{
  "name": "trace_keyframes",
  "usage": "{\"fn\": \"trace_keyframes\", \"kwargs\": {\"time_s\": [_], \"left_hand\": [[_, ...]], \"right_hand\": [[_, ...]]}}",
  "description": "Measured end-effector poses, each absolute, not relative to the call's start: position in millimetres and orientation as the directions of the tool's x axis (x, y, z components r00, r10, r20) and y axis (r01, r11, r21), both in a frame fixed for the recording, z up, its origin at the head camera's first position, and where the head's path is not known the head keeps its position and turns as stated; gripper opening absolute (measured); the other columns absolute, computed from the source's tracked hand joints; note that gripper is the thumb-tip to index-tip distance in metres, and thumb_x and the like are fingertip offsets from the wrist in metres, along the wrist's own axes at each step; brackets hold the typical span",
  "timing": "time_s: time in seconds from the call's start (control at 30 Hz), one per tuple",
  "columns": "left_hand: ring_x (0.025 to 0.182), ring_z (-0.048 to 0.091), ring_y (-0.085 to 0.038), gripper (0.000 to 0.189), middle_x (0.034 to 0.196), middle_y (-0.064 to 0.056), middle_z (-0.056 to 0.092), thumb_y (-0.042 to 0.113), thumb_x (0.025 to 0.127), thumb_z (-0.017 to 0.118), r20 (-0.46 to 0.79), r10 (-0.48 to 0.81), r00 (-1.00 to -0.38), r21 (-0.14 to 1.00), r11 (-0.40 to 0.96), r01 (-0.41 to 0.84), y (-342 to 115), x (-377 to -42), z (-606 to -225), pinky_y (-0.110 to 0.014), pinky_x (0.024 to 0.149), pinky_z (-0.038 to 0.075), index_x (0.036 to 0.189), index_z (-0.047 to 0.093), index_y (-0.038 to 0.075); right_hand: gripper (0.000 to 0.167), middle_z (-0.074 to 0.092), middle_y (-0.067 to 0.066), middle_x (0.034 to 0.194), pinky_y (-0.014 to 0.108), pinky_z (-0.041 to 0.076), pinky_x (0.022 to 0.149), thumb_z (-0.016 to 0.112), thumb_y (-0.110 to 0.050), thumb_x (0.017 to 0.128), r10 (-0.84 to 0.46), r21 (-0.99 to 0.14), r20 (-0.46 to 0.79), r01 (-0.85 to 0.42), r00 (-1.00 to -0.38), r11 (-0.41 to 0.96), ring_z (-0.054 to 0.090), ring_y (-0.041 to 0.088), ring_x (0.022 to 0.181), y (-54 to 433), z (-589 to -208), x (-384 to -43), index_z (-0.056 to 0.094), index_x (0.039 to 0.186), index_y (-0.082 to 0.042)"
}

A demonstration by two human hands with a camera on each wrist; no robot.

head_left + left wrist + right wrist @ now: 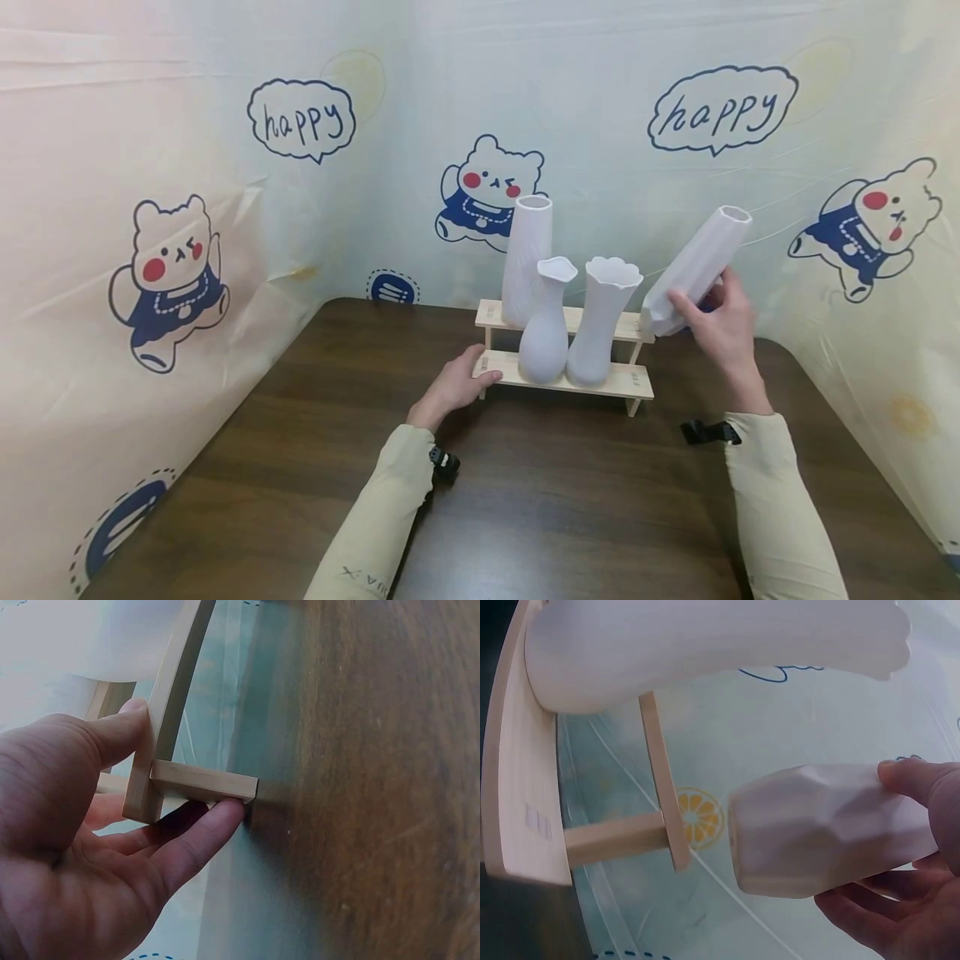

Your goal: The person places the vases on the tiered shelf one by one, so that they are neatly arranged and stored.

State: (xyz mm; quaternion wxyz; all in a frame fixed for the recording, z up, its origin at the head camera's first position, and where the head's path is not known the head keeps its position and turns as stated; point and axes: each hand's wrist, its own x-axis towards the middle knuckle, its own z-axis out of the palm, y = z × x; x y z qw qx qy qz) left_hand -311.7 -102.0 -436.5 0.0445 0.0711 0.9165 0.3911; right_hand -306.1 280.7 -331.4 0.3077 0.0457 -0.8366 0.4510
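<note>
A two-tier wooden rack point(630, 382) stands on the table. My left hand point(455, 382) grips the left end of its lower tier; in the left wrist view the thumb lies on top of the board point(171, 697) and fingers touch the leg point(210, 780). My right hand point(726, 329) holds a white faceted vase point(697, 271) tilted, mouth up to the right. Its base is near the upper tier's right end, apart from the rack in the right wrist view. A tall white vase point(527, 250) stands on the upper tier. A bulbous vase point(545, 346) and a scallop-rimmed vase point(600, 325) stand on the lower tier.
The dark wooden table point(525, 500) extends in front of the rack and to both sides. A pale printed curtain point(592, 100) hangs behind and along the sides. Black straps with small devices point(445, 463) sit on both wrists.
</note>
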Motion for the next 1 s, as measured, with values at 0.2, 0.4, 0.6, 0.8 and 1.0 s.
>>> {"fn": "trace_keyframes", "kwargs": {"time_s": [0.2,0.4,0.6,0.8,1.0], "left_hand": [[0.133,0.048,-0.03,0.073,0.152,-0.011,0.043,0.047,0.093,0.063,-0.033,0.147,-0.989,0.723,0.686,0.078,-101.6,-312.3,-437.6,-0.053,0.111,0.037,0.152,0.032,0.017],[0.135,0.047,-0.03,0.073,0.153,-0.011,0.042,0.048,0.093,0.063,-0.041,0.149,-0.988,0.722,0.688,0.074,-101.1,-312.7,-439.3,-0.053,0.111,0.037,0.152,0.032,0.017],[0.136,0.045,-0.03,0.074,0.154,-0.011,0.042,0.048,0.093,0.063,-0.041,0.15,-0.988,0.719,0.691,0.076,-101.1,-313.3,-440.8,-0.053,0.112,0.036,0.152,0.032,0.017],[0.136,0.046,-0.031,0.075,0.154,-0.011,0.041,0.049,0.092,0.064,-0.053,0.133,-0.99,0.718,0.694,0.055,-101.9,-313.1,-442.3,-0.055,0.111,0.036,0.152,0.032,0.018],[0.134,0.047,-0.031,0.074,0.154,-0.011,0.042,0.048,0.092,0.064,-0.051,0.139,-0.989,0.727,0.684,0.059,-102.3,-314.4,-439.3,-0.055,0.112,0.036,0.152,0.033,0.017]], "right_hand": [[0.076,0.059,0.022,0.131,0.046,0.055,0.088,0.076,-0.03,0.086,0.161,-0.715,0.559,-0.375,-0.813,0.591,0.062,0.036,0.109,269.3,-331.0,-311.2,0.036,0.149,-0.013],[0.073,0.062,0.026,0.125,0.032,0.057,0.081,0.077,-0.028,0.085,0.115,-0.702,0.551,-0.385,-0.826,0.599,0.064,0.038,0.106,259.6,-332.0,-315.8,0.04,0.147,-0.013],[0.072,0.06,0.028,0.128,0.06,0.052,0.088,0.075,-0.028,0.088,0.084,-0.72,0.519,-0.382,-0.851,0.579,0.062,0.04,0.11,252.2,-333.6,-319.4,0.038,0.147,-0.014],[0.073,0.056,0.026,0.134,0.062,0.051,0.089,0.072,-0.029,0.09,0.06,-0.734,0.481,-0.365,-0.874,0.573,0.059,0.041,0.115,244.2,-334.4,-322.6,0.033,0.15,-0.016],[0.075,0.054,0.024,0.139,0.062,0.05,0.089,0.07,-0.03,0.091,0.061,-0.74,0.463,-0.348,-0.884,0.575,0.057,0.041,0.118,240.4,-336.5,-325.4,0.03,0.153,-0.021]]}}
